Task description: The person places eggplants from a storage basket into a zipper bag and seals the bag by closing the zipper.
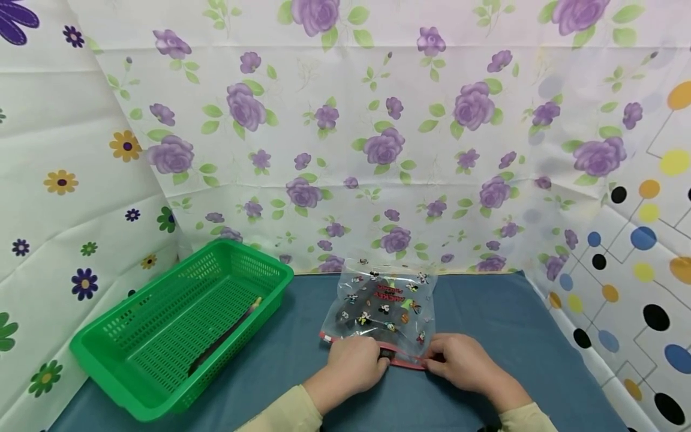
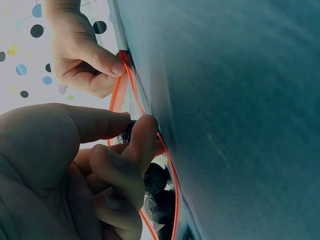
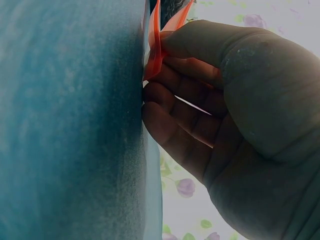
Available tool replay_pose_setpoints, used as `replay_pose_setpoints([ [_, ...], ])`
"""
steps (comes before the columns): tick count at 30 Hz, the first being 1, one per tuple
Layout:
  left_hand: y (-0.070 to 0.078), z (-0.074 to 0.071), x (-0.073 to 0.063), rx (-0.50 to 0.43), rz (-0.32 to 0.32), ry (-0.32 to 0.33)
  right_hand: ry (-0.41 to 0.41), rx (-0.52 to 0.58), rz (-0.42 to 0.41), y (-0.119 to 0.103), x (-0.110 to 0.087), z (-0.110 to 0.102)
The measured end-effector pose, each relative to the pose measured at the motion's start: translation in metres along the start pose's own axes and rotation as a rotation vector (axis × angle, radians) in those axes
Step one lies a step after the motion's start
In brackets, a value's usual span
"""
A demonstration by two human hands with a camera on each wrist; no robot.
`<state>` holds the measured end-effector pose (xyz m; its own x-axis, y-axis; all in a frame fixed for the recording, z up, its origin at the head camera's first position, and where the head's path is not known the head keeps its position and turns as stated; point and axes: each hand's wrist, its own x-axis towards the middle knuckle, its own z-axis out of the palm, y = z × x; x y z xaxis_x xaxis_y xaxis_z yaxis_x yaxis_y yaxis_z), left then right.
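A clear zip bag with cartoon prints and a red zip edge lies on the table, its mouth toward me and parted. Several dark rounded items show inside it in the left wrist view. My left hand is at the mouth, thumb and forefinger pinching a small black object whose kind is mostly hidden by the fingers. At the right corner of the mouth, my right hand pinches the red zip edge between thumb and forefinger.
To the left stands a green plastic basket with perforated walls. In it lies a thin dark stick-like item with a yellowish end. A blue cloth covers the table, and patterned curtains enclose it at the back and sides.
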<state>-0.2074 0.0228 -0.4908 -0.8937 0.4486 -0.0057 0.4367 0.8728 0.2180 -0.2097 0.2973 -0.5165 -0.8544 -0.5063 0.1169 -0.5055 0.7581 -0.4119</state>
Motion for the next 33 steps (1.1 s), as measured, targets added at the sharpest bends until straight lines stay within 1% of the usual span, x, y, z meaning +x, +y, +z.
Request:
replay_pose_setpoints([
  [5,0.0,0.0,0.004,0.02,0.012,0.018,0.012,-0.007,-0.005,0.0,0.0,0.001],
  [15,0.003,0.002,0.011,0.083,0.005,0.021,0.03,0.004,-0.021,0.002,0.0,0.002],
  [19,0.007,0.002,0.014,0.127,0.008,0.045,0.033,0.001,-0.012,0.002,-0.001,0.001],
  [22,0.009,0.002,0.016,0.148,-0.005,0.06,0.045,-0.008,-0.01,0.003,-0.001,0.001],
  [27,0.011,0.002,0.018,0.156,-0.035,0.052,0.047,-0.007,-0.015,0.003,-0.001,0.001],
  [33,0.011,0.003,0.019,0.179,-0.036,0.027,0.037,0.002,-0.005,0.001,0.0,0.002],
])
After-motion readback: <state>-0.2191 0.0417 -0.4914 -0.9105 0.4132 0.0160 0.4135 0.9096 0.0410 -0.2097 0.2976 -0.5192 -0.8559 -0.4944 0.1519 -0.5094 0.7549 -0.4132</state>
